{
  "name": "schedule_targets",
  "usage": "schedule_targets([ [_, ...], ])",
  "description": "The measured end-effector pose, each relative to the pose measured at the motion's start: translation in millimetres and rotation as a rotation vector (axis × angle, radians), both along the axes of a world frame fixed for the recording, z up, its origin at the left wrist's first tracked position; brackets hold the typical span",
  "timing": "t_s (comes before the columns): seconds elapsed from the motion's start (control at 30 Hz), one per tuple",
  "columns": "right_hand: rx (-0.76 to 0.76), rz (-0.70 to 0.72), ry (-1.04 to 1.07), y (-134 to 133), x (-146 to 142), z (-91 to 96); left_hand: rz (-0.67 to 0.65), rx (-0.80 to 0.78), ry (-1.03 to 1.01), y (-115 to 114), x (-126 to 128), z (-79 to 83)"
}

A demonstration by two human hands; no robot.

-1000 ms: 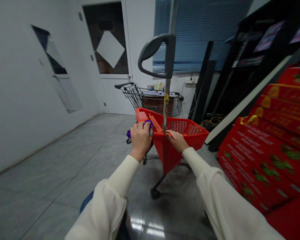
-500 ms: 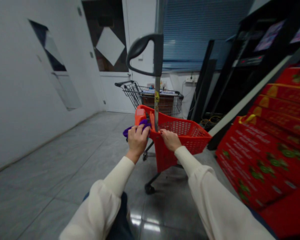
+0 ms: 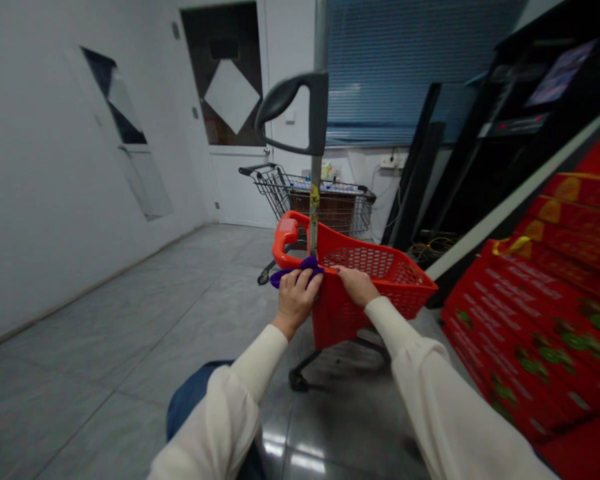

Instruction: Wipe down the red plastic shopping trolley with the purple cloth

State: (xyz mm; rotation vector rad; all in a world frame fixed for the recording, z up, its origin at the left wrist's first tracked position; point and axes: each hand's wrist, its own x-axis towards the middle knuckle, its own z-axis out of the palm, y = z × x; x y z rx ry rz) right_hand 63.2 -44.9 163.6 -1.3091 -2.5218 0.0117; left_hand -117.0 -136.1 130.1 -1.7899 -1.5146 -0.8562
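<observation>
A red plastic shopping basket on wheels (image 3: 380, 267) stands on the floor in front of me. A metal pole rises from its near rim to a grey pull handle (image 3: 300, 110). My left hand (image 3: 296, 300) is closed on a purple cloth (image 3: 300, 269) and presses it against the near rim beside the pole's foot. On the rim just right of the pole rests my right hand (image 3: 356, 284), fingers curled over the edge. Both arms wear cream sleeves.
A wire shopping cart (image 3: 320, 197) holding goods stands behind the basket by the far wall. Stacked red cartons (image 3: 545, 293) fill the right side. Dark panels (image 3: 430, 160) lean against the wall under a blue blind. Grey tiled floor (image 3: 130, 320) stretches to the left.
The left hand with the purple cloth has slid right along the rim, from near the red side handle to the pole's foot. The view shifted slightly; the right hand stays on the rim.
</observation>
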Motion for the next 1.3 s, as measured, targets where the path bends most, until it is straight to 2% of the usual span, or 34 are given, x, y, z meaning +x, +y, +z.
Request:
schedule_targets([
  [0.07, 0.008, -0.09, -0.045, 1.4, 8.1, -5.8, 0.01, -0.056, -0.036, 3.5, 5.4, 5.7],
  [0.13, 0.02, -0.132, -0.072, 2.1, 12.3, -9.9, -0.019, -0.136, -0.024, 6.8, 13.6, 3.8],
  [0.23, 0.022, -0.079, -0.106, 4.5, 12.7, -11.6, -0.066, -0.217, 0.04, 9.4, 25.5, 1.6],
  [0.3, 0.004, -0.039, -0.106, 7.4, 11.7, -11.1, -0.062, -0.217, 0.07, 10.0, 31.2, 9.7],
  [0.47, -0.015, -0.002, -0.038, 13.4, 15.7, -12.9, 0.05, -0.198, 0.072, 12.0, 45.8, 45.0],
  [0.63, -0.029, -0.154, -0.104, 10.3, 38.9, -21.4, 0.072, -0.297, 0.08, 17.5, 62.7, 53.2],
  [0.77, -0.03, -0.2, -0.117, 6.8, 47.8, -26.6, -0.052, -0.419, 0.127, 23.5, 56.6, 67.7],
  [0.87, -0.034, -0.226, -0.115, 6.0, 39.8, -28.0, -0.052, -0.425, 0.106, 25.8, 46.6, 77.6],
  [0.97, -0.041, -0.222, -0.105, 3.1, 26.5, -29.4, 0.007, -0.444, 0.037, 27.1, 49.4, 72.2],
  [1.1, -0.062, -0.209, -0.097, -5.7, 13.1, -31.6, -0.043, -0.547, 0.025, 31.2, 64.6, 58.8],
  [1.2, -0.066, -0.202, -0.088, -11.6, 8.7, -32.8, -0.045, -0.543, 0.05, 34.7, 58.8, 63.0],
  [1.3, -0.061, -0.194, -0.08, -12.7, 7.9, -32.9, 0.045, -0.485, 0.046, 35.3, 36.9, 74.0],
])
